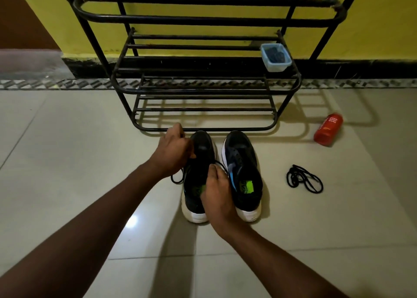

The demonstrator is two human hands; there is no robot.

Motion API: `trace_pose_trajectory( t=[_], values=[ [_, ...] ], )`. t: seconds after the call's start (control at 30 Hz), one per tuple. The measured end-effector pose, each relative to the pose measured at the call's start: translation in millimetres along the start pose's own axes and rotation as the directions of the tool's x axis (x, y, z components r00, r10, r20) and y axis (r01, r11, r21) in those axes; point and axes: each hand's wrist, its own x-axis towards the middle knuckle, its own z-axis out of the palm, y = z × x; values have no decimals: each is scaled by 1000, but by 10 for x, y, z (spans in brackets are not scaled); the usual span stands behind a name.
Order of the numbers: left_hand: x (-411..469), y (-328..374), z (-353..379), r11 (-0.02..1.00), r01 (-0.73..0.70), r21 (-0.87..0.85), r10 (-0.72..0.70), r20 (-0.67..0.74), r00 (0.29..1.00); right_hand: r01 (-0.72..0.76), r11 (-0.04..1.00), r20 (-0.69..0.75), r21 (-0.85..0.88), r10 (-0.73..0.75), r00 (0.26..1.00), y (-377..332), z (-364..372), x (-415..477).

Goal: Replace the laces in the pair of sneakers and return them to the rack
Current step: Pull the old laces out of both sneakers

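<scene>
Both hands are down on the left sneaker (pixel 199 144), working apart from each other. It stands on the tiled floor (pixel 67 139) with its toe pointing to twelve o'clock, straight at the black metal rack (pixel 203 91).

The left hand (pixel 174 151) sits at the shoe's ten o'clock, beside the toe end. Its fingers are curled in tight on the black lace (pixel 177 179), and a loop of it hangs out below the wrist at the sneaker's nine o'clock side. The right hand (pixel 217 191) covers the collar at the heel end, about five o'clock on the shoe. Its fingertips are bent down and pinching a strand of the same lace over the eyelets.

The right sneaker (pixel 242 175) stands just beside its partner at three o'clock, parallel, untouched, eyelets bare, with a green insole tag showing. Out at three o'clock from the pair, well apart, a loose lace (pixel 304 180) lies tangled on the tiles. A red bottle (pixel 328 129) lies on its side at two o'clock. A small plastic tub (pixel 275 57) sits on the rack's middle shelf, at the right end.
</scene>
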Motion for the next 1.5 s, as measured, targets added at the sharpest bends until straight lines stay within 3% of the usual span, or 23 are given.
trace_pose_trajectory(
  t=[0.03, 0.07, 0.1, 0.13, 0.17, 0.2, 0.23, 0.27, 0.3, 0.33, 0.4, 0.47, 0.6, 0.7, 0.83, 0.97, 1.17, 1.3, 1.5],
  values=[
    [-6, 27, 2, 996, 59, -60, -60, -10, 998, 2, 1000, 12, -11, -2, 1000, 6, 6, 1],
    [-12, 53, -18, 960, 121, -252, -124, 5, 992, 4, 1000, 13, -21, -4, 1000, 16, 11, 1],
    [-23, 86, -60, 826, 174, -537, -172, 55, 984, 12, 1000, 9, -21, -12, 1000, 25, 14, 5],
    [-32, 105, -86, 585, 197, -787, -190, 103, 976, 14, 1000, 12, -11, -14, 1000, 26, 19, 10],
    [-45, 121, -97, 344, 203, -917, -209, 136, 968, 16, 1000, 9, -11, -16, 1000, 27, 23, 6],
    [-45, 138, -116, 174, 214, -961, -243, 169, 955, 10, 1000, 5, -6, -10, 1000, 25, 17, 5],
    [-46, 146, -126, 95, 227, -969, -295, 190, 936, 9, 1000, -1, -4, -9, 1000, 31, 17, 3],
    [-42, 158, -129, 98, 223, -970, -348, 176, 921, 8, 1000, -2, 0, -8, 1000, 30, 11, 4],
    [-36, 140, -115, 206, 204, -957, -398, 108, 911, 7, 1000, 6, 9, -7, 1000, 31, 2, 0],
    [-38, 96, -98, 395, 169, -903, -417, -12, 909, 8, 1000, 12, 22, -9, 1000, 33, -8, 1],
    [-80, -37, -68, 759, 102, -643, -328, -243, 913, 7, 999, 8, 52, -7, 1000, 46, -19, 7],
    [-139, -176, -46, 889, 49, -456, -192, -274, 942, 8, 998, 19, 56, -9, 1000, 49, -23, 17],
    [-260, -321, 68, 910, 26, -413, -23, 11, 1000, 0, 989, 61, 148, -10, 998, 65, -56, 31],
    [-348, -271, 221, 956, -58, -288, 75, 49, 996, 41, 987, 19, 155, -44, 999, 45, -133, 86],
    [-497, -116, 529, 951, 17, -307, 6, 74, 997, 112, 981, 38, 156, -120, 992, -17, -250, 287],
    [-615, -31, 654, 920, 101, -379, -93, 41, 995, 200, 980, 188, 17, -199, 962, -35, -323, 597],
    [-649, 32, 623, 937, 164, -307, -130, 127, 983, 236, 970, 237, -61, -215, 947, -102, -365, 888],
    [-652, 51, 573, 965, 165, -204, -136, 149, 979, 243, 970, 199, -4, -238, 951, -42, -301, 963],
    [-650, 52, 559, 981, 137, -136, -114, 164, 980, 143, 936, 51, 322, -169, 984, 135, -163, 940]
  ],
)
